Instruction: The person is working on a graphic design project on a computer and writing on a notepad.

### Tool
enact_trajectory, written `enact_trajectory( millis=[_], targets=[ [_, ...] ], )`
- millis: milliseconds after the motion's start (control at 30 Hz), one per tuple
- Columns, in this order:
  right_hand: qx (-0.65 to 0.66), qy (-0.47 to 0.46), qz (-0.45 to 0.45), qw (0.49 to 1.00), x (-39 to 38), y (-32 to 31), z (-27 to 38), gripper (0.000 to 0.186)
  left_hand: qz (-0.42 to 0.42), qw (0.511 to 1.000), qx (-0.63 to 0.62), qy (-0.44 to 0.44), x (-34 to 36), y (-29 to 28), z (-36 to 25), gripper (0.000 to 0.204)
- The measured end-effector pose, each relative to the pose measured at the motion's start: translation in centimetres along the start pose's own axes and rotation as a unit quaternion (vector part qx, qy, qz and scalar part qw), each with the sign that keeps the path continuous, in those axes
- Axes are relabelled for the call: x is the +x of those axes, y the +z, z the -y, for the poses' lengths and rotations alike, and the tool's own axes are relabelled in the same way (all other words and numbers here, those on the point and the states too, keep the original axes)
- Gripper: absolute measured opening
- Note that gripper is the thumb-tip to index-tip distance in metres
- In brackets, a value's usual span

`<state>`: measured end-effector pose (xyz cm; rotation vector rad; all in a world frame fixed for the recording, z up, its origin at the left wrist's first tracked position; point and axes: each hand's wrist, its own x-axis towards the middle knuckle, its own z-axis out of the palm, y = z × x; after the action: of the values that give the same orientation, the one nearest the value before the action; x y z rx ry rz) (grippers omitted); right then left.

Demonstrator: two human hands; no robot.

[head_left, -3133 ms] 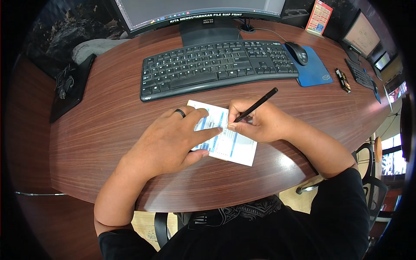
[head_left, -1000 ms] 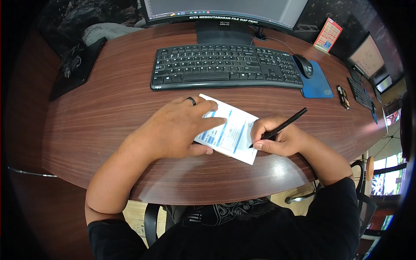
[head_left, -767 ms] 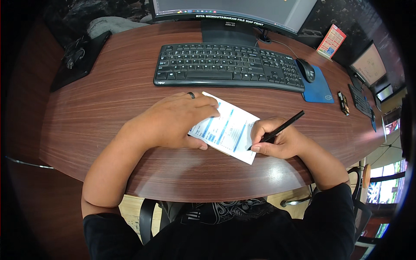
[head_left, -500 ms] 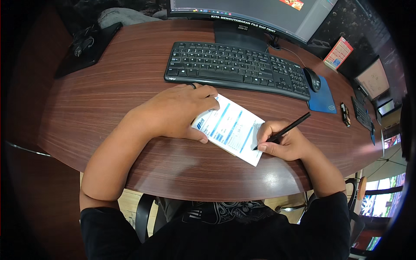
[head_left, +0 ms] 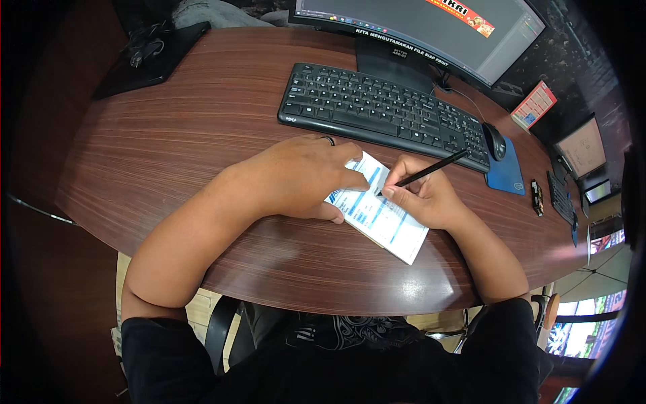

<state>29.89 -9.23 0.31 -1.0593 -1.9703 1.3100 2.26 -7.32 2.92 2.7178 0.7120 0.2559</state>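
A small pad of printed white and blue forms (head_left: 397, 232) lies slanted on the brown desk, near its front edge. My left hand (head_left: 313, 176) rests over the pad's upper left end, fingers on the sheet and thumb at the lower left edge; a dark ring is on one finger. In my right hand (head_left: 420, 195) is a slim black pen (head_left: 431, 168), pinched between thumb and fingers. Its tip meets the upper middle of the sheet, close to the left fingertips. My left palm hides one corner of the pad.
Beyond the pad stand a black keyboard (head_left: 383, 111) and a monitor (head_left: 431, 27). To the right are a mouse (head_left: 494, 141) on a blue mouse pad (head_left: 505, 175), a small desk calendar (head_left: 535, 106) and a small dark box (head_left: 536, 197). A flat black object with cables (head_left: 145, 57) lies far left.
My right hand with the pen has moved up and left, from the sheet's lower right part to its upper middle. The whole view has shifted slightly.
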Motion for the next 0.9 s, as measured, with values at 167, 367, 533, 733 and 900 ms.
enact_trajectory(
  millis=[167,367,533,733,900],
  targets=[
    [-0.081,-0.024,-0.004,0.996,0.1,0.6,0.2,0.009,-0.013,1.0,0.023,-0.006,-0.2,-0.1,-0.2,0.053],
    [-0.087,-0.038,0.014,0.995,-0.1,-0.1,0.1,0.01,-0.01,1.0,0.022,-0.002,-0.1,-0.2,-0.4,0.054],
    [-0.03,-0.005,0.046,0.998,-1.9,0.3,1.3,0.009,-0.037,0.999,0.032,0.01,-0.4,0.3,0.0,0.053],
    [-0.06,-0.023,0.039,0.997,-1.9,1.2,1.6,0.008,-0.041,0.999,0.028,-0.004,0.1,0.4,-0.7,0.045],
    [-0.076,-0.062,0.02,0.995,-1.8,1.5,1.5,0.009,-0.056,0.998,0.037,0.0,0.1,0.7,-0.8,0.039]
  ],
)
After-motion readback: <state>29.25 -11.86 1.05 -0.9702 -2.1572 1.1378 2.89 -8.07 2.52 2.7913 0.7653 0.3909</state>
